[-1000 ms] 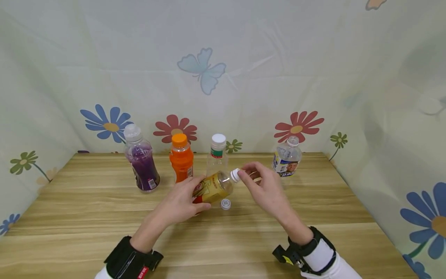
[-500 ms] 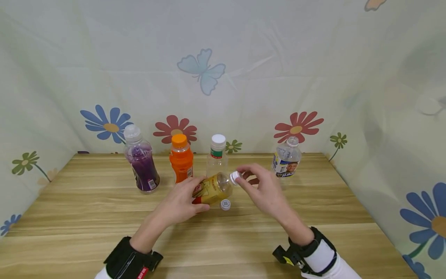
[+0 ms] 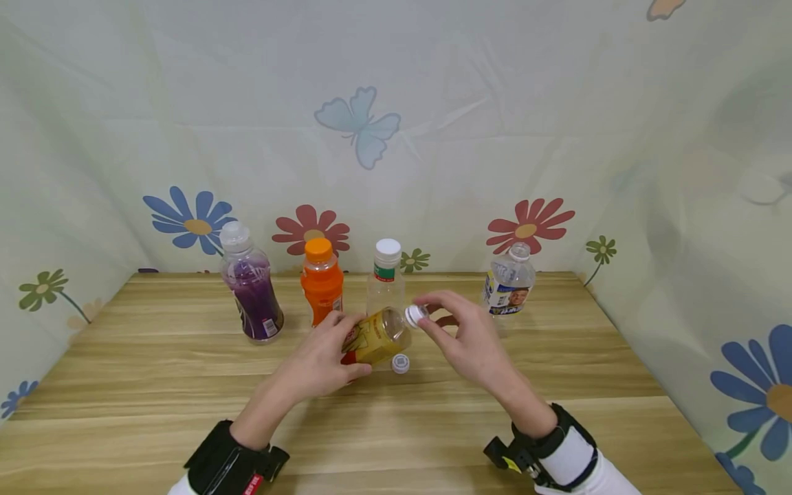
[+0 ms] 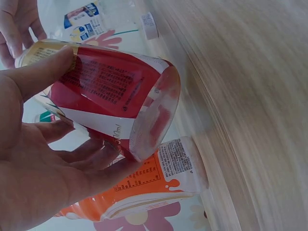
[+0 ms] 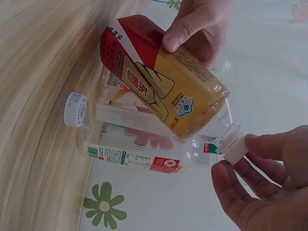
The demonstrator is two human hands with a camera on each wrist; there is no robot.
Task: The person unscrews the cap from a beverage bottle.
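Observation:
My left hand (image 3: 318,357) grips a clear plastic bottle (image 3: 379,337) with a gold and red label, holding it tilted above the table with its mouth toward the right. In the left wrist view, the thumb lies across the label and the bottle's base (image 4: 156,113) faces the camera. My right hand (image 3: 468,338) pinches a white cap (image 5: 237,150) at the bottle's mouth between thumb and fingers. The neck (image 5: 228,136) shows right behind that cap in the right wrist view. Below the held bottle, a second white cap (image 3: 401,364) lies loose on the table.
Behind my left hand stand a bottle of purple liquid (image 3: 254,292) and an orange bottle (image 3: 322,285). A clear bottle with a white lid (image 3: 388,265) is at the middle back. An uncapped clear bottle (image 3: 510,278) stands back right on the wooden table (image 3: 557,371), before a flowered curtain.
My right hand and the cap have shifted slightly left and down, and the right fingers reach further over the cap. The left hand and its bottle have hardly moved.

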